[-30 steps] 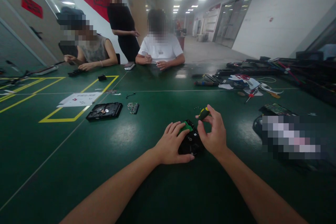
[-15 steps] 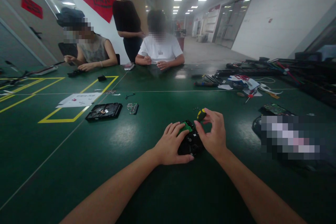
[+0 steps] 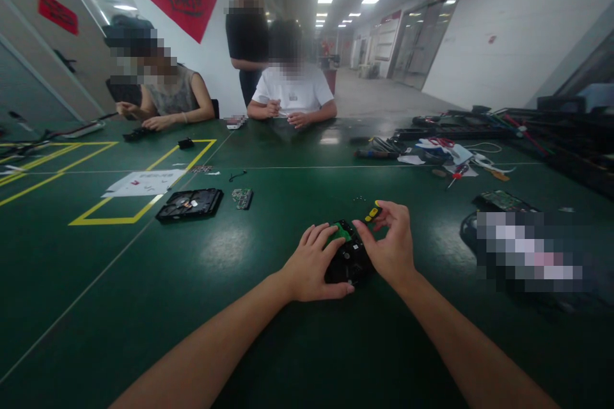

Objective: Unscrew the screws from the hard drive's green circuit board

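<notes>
Screwdriver point(image 3: 373, 213) turned in right hand point(image 3: 392, 239), more yellow showing now.

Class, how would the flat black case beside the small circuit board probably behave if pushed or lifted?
The black case looks rigid, with straight edges, so it should lift without bending. Broad and lying flat, it would likely slide rather than roll or tip.

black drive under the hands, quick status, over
left hand pressed on black drive; right hand gripping yellow-and-black tool at its upper right; tiny loose bits just beyond
</notes>
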Available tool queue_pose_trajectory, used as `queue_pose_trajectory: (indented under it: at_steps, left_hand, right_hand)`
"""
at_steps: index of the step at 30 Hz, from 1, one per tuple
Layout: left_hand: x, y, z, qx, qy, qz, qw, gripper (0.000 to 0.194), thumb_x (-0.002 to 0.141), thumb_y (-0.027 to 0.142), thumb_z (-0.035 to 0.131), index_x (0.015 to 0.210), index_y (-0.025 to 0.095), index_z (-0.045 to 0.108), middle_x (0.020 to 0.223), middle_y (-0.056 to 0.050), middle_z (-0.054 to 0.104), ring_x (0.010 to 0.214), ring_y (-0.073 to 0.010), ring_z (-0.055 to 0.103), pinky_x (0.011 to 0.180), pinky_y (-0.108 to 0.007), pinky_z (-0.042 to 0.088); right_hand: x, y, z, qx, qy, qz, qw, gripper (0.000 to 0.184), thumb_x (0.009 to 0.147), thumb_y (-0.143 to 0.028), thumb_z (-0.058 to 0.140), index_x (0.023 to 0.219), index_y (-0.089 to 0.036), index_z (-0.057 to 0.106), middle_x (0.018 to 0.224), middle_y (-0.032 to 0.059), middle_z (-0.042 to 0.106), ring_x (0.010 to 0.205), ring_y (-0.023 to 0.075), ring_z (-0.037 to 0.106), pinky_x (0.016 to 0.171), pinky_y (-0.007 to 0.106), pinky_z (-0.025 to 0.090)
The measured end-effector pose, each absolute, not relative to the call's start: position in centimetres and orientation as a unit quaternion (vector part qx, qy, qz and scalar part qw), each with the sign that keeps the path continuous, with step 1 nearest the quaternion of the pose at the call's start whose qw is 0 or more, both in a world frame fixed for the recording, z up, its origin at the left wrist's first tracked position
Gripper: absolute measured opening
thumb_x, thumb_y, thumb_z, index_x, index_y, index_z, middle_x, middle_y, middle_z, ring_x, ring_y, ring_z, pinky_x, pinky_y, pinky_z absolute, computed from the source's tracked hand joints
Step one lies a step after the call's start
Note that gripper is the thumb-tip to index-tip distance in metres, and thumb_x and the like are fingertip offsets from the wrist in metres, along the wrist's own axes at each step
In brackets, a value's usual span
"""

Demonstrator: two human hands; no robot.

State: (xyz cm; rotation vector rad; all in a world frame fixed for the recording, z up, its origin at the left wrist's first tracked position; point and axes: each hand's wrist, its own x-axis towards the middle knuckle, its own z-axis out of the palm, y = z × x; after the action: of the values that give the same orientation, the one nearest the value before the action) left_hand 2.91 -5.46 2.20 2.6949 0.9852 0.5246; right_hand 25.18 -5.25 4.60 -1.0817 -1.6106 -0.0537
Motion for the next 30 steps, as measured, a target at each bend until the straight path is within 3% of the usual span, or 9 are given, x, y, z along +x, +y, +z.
queue_pose_trajectory:
  at_steps: [7,14,30]
  left_hand:
    - [2.91,-5.42,2.14,0.917,0.333,0.184,0.119,0.104,0.077,0.086,0.063,0.156,0.021,0.041,0.162,-0.018,0.036,0.152,-0.0462,0.026,0.124,-0.068,0.017]
    - [2.89,-5.46,2.18,0.915,0.331,0.193,0.125,0.102,0.077,0.084,0.065,0.156,0.024,0.041,0.162,-0.017,0.037,0.152,-0.0465,0.027,0.123,-0.069,0.018]
    - [2.89,-5.57,2.38,0.916,0.333,0.189,0.122,0.103,0.078,0.086,0.062,0.155,0.023,0.042,0.161,-0.017,0.037,0.152,-0.0455,0.027,0.124,-0.069,0.018]
  right_hand:
    - [25.27,-5.23,4.52,-0.440,-0.694,-0.002,0.570,0.059,0.089,-0.025,0.077,0.138,-0.029,0.045,0.120,0.0078,0.053,0.089,0.0204,0.062,0.076,0.042,0.062]
    - [25.09,-4.93,4.47,-0.453,-0.687,-0.028,0.568,0.055,0.089,-0.030,0.078,0.135,-0.029,0.047,0.114,0.0065,0.058,0.084,0.0202,0.065,0.073,0.041,0.063]
    - [25.12,-5.23,4.80,-0.437,-0.710,0.075,0.547,0.054,0.097,-0.025,0.066,0.144,-0.028,0.041,0.128,0.0120,0.066,0.103,0.0253,0.075,0.091,0.048,0.064]
